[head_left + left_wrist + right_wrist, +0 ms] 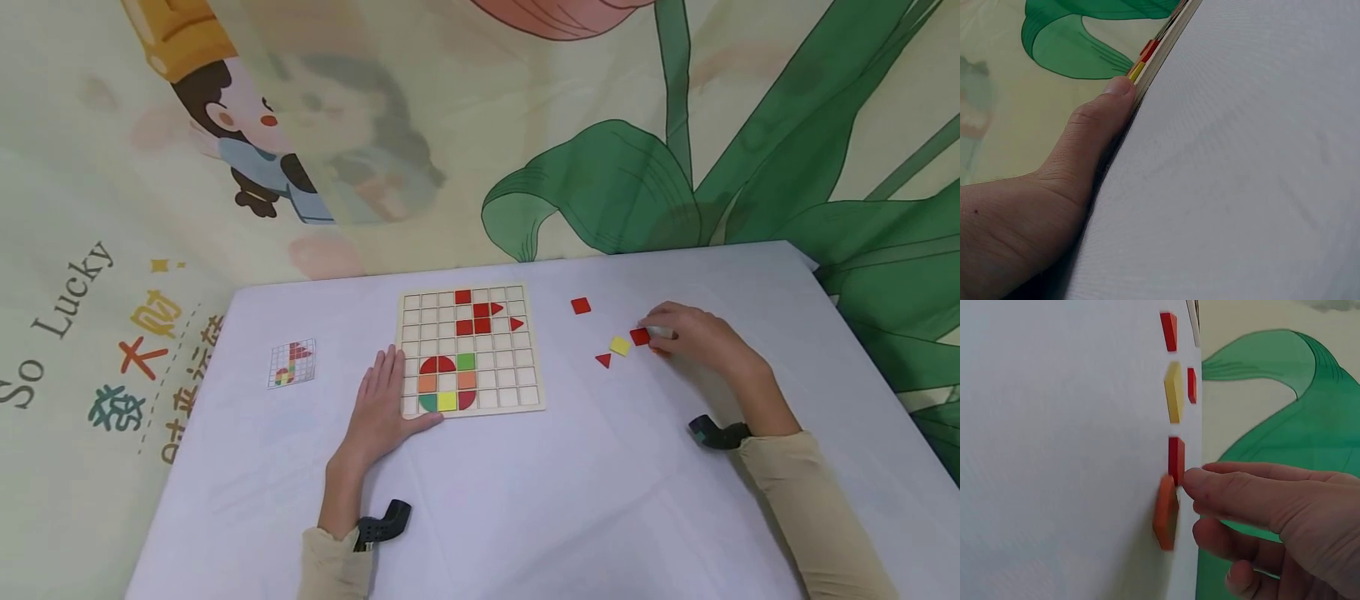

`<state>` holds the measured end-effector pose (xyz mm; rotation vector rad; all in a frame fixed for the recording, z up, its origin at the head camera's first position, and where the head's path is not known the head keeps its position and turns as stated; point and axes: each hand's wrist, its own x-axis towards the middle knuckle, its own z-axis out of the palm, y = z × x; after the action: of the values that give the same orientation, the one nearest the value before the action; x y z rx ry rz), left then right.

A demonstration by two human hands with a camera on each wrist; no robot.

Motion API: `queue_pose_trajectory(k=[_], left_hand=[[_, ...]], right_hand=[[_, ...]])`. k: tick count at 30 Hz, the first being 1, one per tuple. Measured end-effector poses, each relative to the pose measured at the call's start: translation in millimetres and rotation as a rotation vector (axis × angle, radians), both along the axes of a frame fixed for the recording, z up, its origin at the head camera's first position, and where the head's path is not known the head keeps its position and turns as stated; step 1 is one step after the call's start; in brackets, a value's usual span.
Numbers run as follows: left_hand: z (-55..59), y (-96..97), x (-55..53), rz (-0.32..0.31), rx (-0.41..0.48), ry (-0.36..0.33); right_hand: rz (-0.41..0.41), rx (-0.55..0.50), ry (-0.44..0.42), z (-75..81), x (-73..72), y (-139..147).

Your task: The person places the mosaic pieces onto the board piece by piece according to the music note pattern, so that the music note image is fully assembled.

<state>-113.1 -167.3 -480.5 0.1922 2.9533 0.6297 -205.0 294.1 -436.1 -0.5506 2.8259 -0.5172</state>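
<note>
My left hand lies flat against the left side of a wooden grid board, its thumb along the front edge. In the left wrist view, the thumb tip presses the board's edge beside a yellow tile. On the grid sit red, orange, green and yellow pieces, including a green square tile. My right hand hovers low at the right, fingers loosely bent, its fingertips right at a red square tile. An orange tile lies close under them, partly hidden in the head view.
Left of the board lies a small pattern card. Between board and right hand are a loose red square, a yellow square and a red triangle. A printed cloth hangs behind the white table.
</note>
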Motion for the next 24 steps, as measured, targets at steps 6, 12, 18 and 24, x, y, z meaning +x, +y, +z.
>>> queue_pose_trajectory(k=[6,12,18,24], left_hand=[[0.0,-1.0,0.0,0.0,-0.005,-0.014],[1.0,0.2,-0.2,0.004,0.013,-0.009],[-0.2,1.2,-1.1,-0.008,0.013,-0.013],[-1.3,-0.6,0.5,0.003,0.005,0.001]], right_hand=[[0.007,0.017,0.024,-3.4,1.6,-9],[0.006,0.048,0.056,-5.5,2.1,-14],[0.059,-0.006,0.224,-4.4,1.3,-14],[0.168,-0.076,0.278,16.1,-9.1,-67]])
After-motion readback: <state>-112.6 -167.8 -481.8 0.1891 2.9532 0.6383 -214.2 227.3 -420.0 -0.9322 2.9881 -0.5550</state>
